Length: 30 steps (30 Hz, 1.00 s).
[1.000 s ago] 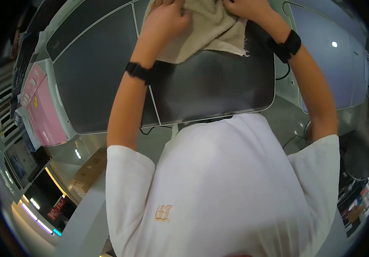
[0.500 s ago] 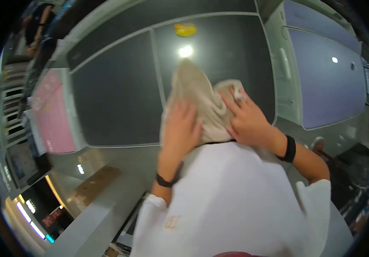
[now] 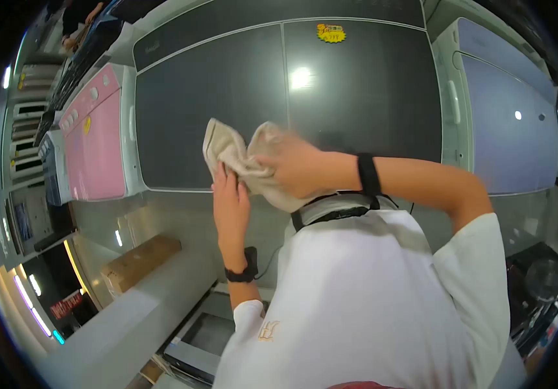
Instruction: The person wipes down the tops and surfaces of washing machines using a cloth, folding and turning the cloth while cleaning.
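A beige cloth (image 3: 230, 150) lies bunched at the front edge of a dark glossy panel (image 3: 369, 97), its lower part hanging toward my body. My left hand (image 3: 230, 201) is on the cloth's left side, fingers together and pointing up, the fingertips against the fabric. My right hand (image 3: 295, 165) is closed on the cloth's right part, slightly blurred, with the fingertips partly hidden in the folds. Black bands circle both wrists. Near the panel's top sits a yellow sticker (image 3: 331, 34).
A pink appliance (image 3: 97, 142) stands at the left and a lilac one (image 3: 515, 129) at the right. A cardboard box (image 3: 141, 262) lies on the floor at lower left. Part of another person (image 3: 79, 19) shows at the upper left.
Both hands and the cloth have moved from the far part of the panel back toward my body, then left. My right forearm now lies across the panel's front edge.
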### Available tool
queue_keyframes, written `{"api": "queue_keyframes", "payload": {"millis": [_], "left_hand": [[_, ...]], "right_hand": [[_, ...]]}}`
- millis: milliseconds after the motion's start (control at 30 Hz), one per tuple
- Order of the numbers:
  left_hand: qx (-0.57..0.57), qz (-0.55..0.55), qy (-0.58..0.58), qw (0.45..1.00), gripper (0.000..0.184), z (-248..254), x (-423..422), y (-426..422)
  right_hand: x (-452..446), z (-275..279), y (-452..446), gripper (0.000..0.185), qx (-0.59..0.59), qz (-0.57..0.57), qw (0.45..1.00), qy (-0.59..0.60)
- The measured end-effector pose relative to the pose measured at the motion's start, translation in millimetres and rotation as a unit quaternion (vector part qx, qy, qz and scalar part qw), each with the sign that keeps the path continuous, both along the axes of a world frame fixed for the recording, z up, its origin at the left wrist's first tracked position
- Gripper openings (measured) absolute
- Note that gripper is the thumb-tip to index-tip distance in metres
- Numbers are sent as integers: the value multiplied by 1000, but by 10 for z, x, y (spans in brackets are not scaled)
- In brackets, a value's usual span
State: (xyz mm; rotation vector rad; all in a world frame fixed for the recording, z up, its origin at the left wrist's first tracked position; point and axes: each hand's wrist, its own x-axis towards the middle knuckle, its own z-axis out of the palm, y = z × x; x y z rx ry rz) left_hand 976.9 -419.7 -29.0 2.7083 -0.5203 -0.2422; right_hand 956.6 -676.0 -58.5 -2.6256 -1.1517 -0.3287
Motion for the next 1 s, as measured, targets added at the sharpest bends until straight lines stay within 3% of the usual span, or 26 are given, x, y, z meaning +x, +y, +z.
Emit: {"api": "queue_keyframes", "payload": {"millis": [100, 233, 333, 433, 467, 667, 767, 833, 933, 1000], "left_hand": [[31, 17, 33, 999, 51, -10, 290, 322], [95, 43, -22, 994, 55, 62, 946, 686], [163, 121, -23, 979, 58, -56, 1407, 855], [206, 151, 22, 967, 57, 20, 1790, 809], [219, 153, 51, 962, 56, 19, 1715, 867], [151, 118, -168, 967, 55, -335, 1379, 1129], [155, 117, -139, 971, 57, -315, 1406, 1347], [206, 129, -40, 969, 59, -122, 1633, 1408], [211, 181, -81, 957, 61, -324, 1645, 1426], [203, 191, -118, 953, 65, -291, 1498, 1285]], "right_hand": [[353, 410, 251, 39, -112, 19, 989, 90], [1167, 357, 708, 63, -66, -58, 966, 242], [1711, 42, 968, 57, 71, -105, 977, 173], [1501, 255, 1177, 49, -68, -137, 984, 86], [1414, 355, 1182, 43, -58, -101, 983, 145], [887, 364, 1231, 43, -77, -14, 997, 14], [1265, 285, 1526, 51, -12, -75, 983, 170], [1709, 331, 1673, 57, 25, -52, 977, 207], [2115, 467, 1983, 42, -62, -40, 945, 319], [1723, 310, 1923, 42, 59, -30, 988, 143]]}}
